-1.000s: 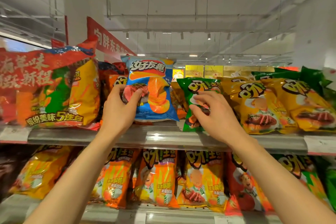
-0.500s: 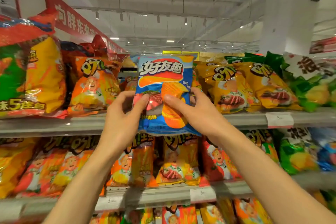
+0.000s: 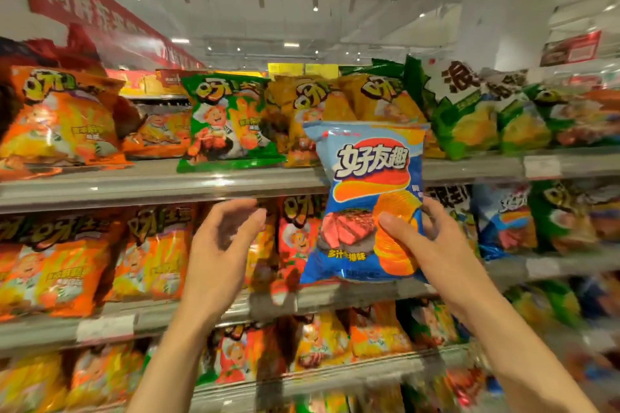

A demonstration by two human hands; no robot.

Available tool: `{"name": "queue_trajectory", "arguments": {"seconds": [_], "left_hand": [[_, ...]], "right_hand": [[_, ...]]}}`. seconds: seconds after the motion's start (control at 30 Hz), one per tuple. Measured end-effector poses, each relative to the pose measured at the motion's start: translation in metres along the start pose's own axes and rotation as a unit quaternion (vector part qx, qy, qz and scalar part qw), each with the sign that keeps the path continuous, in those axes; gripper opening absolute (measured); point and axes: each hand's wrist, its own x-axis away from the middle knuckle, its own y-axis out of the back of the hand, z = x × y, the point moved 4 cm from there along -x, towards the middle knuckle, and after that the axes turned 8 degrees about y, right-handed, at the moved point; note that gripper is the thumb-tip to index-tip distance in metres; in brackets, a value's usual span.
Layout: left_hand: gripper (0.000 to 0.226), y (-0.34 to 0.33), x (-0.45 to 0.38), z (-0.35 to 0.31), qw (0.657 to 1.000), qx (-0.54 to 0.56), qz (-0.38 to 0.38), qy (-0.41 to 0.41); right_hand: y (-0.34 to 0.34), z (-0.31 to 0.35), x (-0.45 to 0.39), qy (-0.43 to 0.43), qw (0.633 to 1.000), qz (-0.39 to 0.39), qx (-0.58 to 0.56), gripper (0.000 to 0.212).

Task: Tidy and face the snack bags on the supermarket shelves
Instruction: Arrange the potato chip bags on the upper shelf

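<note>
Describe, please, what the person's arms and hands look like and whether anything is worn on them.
Both forearms are bare as far as the frame shows: no sleeves, gloves, watch or bracelets. The left hand and right hand show no rings on the visible fingers, and the nails look short and unpainted. Motion blur softens finer detail.

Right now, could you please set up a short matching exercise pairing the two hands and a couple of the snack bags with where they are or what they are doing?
Column one:
1. right hand
2. left hand
3. blue chip bag
4. green bag

Column two:
a. stands on the top shelf, left of centre
b. held up in front of the shelves
c. grips a bag near its lower right
d. open, holding nothing

Pairs: 1-c, 2-d, 3-b, 4-a
</note>
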Motion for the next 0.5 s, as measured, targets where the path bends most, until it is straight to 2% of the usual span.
{"name": "queue_trajectory", "arguments": {"seconds": [0.1,0.2,0.23,0.33,0.37,0.43,0.5], "left_hand": [[0.023,-0.047,0.032,0.015,0.999,-0.013,-0.025,0.018],[0.016,-0.102,0.065,0.031,0.998,-0.012,-0.022,0.056],[0.014,-0.12,0.075,0.035,0.997,-0.017,-0.017,0.068],[0.019,-0.171,0.102,0.037,0.996,-0.027,0.002,0.083],[0.022,-0.187,0.107,0.036,0.996,-0.032,0.009,0.084],[0.027,-0.217,0.113,0.032,0.995,-0.034,0.023,0.088],[0.026,-0.246,0.113,0.028,0.995,-0.028,0.042,0.09]], "right_hand": [[0.062,-0.02,0.017,-0.017,1.0,-0.01,0.006,0.044],[0.129,-0.038,0.032,-0.031,0.999,-0.021,0.034,0.072],[0.151,-0.041,0.038,-0.036,0.998,-0.025,0.036,0.073],[0.21,-0.045,0.051,-0.044,0.997,-0.049,0.05,0.042],[0.228,-0.046,0.054,-0.049,0.995,-0.063,0.058,0.038],[0.262,-0.049,0.057,-0.064,0.993,-0.08,0.065,0.038],[0.29,-0.051,0.056,-0.08,0.991,-0.092,0.06,0.048]]}}
